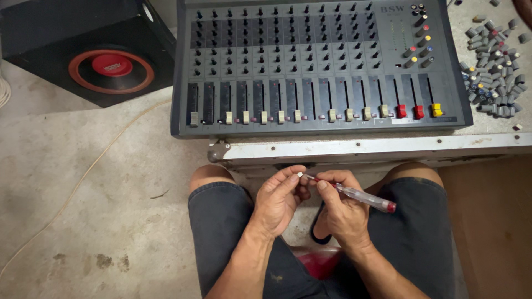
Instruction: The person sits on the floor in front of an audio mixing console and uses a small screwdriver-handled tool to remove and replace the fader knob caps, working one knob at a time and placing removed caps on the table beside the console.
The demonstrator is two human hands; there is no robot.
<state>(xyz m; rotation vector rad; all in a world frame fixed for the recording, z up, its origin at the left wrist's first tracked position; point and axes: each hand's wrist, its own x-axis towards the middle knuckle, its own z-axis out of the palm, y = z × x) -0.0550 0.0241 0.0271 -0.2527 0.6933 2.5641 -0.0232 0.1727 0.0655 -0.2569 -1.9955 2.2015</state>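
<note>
My left hand (280, 199) pinches a small white fader cap (300, 175) between thumb and forefinger, above my lap. My right hand (343, 207) grips a clear-handled screwdriver (360, 196), tip at the cap. The mixing console (316, 66) lies ahead, loose knobs (493, 72) piled beside it.

You have one view only, from the camera on your head, so no second view overlaps with it. It looks steeply down and forward over your lap, taking the grey mixing console (321, 66) as its landmark. The console fills the upper middle, close and seen from above. Your left hand (280, 199) and right hand (343, 213) sit just below it, nearest the lens. Bare concrete floor (94, 210) spreads to the console's left.
</note>
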